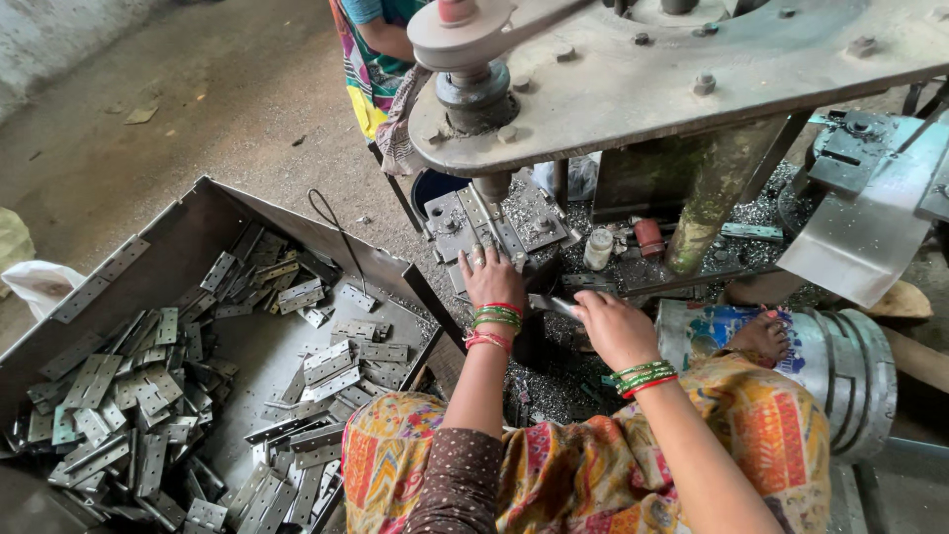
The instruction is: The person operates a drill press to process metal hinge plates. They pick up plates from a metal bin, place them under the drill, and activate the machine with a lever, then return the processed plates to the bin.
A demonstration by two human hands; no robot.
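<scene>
Patterned orange fabric is seen lowest in frame. At centre, a flat grey metal hinge plate, judged stiff, light and sharp-edged, is pinched edgewise by the right hand; the left hand is pressed flat, ungrasping, against the steel press fixture.

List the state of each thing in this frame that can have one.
Left hand: flat on the machine bed, fingers spread, holding nothing that shows.
Right hand: closed on a small metal piece.
Metal tray: partly filled with loose hinges, heaped, not stacked.
Press machine: spindle raised above the fixture.
White small bottle: upright.
Red small bottle: lying tilted.
</scene>
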